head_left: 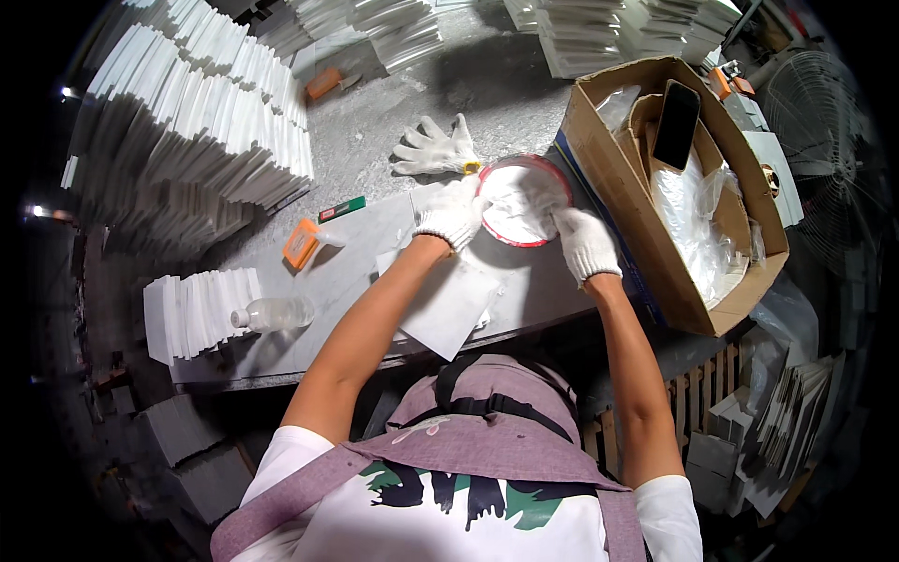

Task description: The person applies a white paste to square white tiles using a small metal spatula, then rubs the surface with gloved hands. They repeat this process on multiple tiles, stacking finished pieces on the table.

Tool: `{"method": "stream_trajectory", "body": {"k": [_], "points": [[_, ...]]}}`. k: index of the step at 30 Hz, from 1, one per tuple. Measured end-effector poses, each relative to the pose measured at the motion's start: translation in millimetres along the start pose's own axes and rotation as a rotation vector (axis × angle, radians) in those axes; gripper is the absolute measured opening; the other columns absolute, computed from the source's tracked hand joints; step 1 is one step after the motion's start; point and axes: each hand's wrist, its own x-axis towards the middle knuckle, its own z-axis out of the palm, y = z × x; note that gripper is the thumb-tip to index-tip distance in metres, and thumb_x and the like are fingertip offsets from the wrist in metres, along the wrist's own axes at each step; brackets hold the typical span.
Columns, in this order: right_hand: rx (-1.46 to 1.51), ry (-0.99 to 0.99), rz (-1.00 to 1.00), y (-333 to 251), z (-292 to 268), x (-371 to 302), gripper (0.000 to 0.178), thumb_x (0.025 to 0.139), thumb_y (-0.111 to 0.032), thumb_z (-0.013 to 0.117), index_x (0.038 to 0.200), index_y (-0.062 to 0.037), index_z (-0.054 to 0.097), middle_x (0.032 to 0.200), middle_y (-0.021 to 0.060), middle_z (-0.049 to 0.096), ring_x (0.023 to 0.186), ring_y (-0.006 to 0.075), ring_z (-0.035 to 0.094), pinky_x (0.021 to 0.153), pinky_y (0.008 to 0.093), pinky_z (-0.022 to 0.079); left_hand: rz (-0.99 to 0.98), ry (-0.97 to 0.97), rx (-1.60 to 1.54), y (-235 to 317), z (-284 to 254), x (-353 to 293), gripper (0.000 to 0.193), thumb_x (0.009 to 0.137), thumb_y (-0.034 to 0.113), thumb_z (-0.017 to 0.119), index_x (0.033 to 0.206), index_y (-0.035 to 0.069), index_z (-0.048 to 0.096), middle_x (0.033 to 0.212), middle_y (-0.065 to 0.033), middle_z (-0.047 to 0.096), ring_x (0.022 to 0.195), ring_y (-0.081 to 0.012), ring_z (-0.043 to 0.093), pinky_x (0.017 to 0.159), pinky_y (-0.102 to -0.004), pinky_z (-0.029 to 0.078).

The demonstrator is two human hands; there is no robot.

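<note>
- Bowl (514, 244) with a red rim sits near the middle of the frame, on the worktable (524, 103), white stuff filling much of it.
- At the left, a clear bottle (281, 315) lies on its side against a row of thin white pieces (211, 309); an orange-handled scraper (301, 244) and a small green box (342, 209) are up and right of it.
- Left hand (454, 213), gloved, is at the bowl's left edge, fingers partly curled; whether they pinch the rim I can't tell. A loose white glove (434, 150) lies just above.
- The bowl looks light and fairly stiff, its load probably soft and shifting; knit gloves may slip on a dusty rim, so hold opposite sides and keep it level.
- Right hand (587, 245), gloved, half closed, meets the lower right edge; its grip is hidden.
- At the right stands a cardboard box (637, 229) with a phone (676, 125) on top.
</note>
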Motion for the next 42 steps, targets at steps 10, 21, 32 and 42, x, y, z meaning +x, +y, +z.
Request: {"method": "stream_trajectory", "body": {"k": [10, 21, 32, 42], "points": [[0.159, -0.012, -0.529, -82.6, -12.1, -71.1, 0.045, 0.069, -0.012, 0.078, 0.112, -0.0083, 0.064, 0.110, 0.0121, 0.067, 0.104, 0.0326, 0.064, 0.086, 0.0419, 0.054, -0.091, 0.169, 0.072, -55.7, 14.1, -94.3, 0.064, 0.087, 0.041, 0.063, 0.142, 0.012, 0.047, 0.132, -0.0135, 0.055, 0.124, -0.0336, 0.051, 0.104, -0.0447, 0.041], [0.526, -0.263, 0.177, -35.6, 28.7, -134.0, 0.036, 0.096, -0.022, 0.062, 0.125, -0.0006, 0.061, 0.105, 0.0123, 0.071, 0.091, 0.0202, 0.067, 0.077, 0.0316, 0.052, -0.241, 0.147, 0.001, -77.7, 31.4, -160.2, 0.061, 0.084, 0.038, 0.065, 0.139, 0.015, 0.051, 0.132, -0.0124, 0.055, 0.121, -0.0341, 0.051, 0.100, -0.0464, 0.044], [1.064, -0.379, 0.663, -94.5, 59.6, -90.9, 0.047, 0.097, -0.015, 0.060, 0.139, 0.0025, 0.050, 0.089, 0.0030, 0.063, 0.066, 0.0079, 0.056, 0.059, 0.0226, 0.047, -0.420, 0.100, -0.090, -63.6, 15.9, -149.1, 0.053, 0.083, 0.040, 0.067, 0.131, 0.019, 0.057, 0.121, -0.0147, 0.061, 0.111, -0.0363, 0.057, 0.090, -0.0490, 0.050], [0.998, -0.469, 0.617, -101.7, 61.0, -35.8, 0.047, 0.093, -0.019, 0.069, 0.131, 0.0060, 0.058, 0.113, 0.0051, 0.069, 0.100, 0.0084, 0.061, 0.089, 0.0222, 0.047, -0.604, 0.019, -0.370, -63.7, 35.7, -194.6, 0.062, 0.082, 0.042, 0.068, 0.137, 0.018, 0.049, 0.116, -0.0174, 0.058, 0.108, -0.0353, 0.058, 0.088, -0.0488, 0.049]]}}
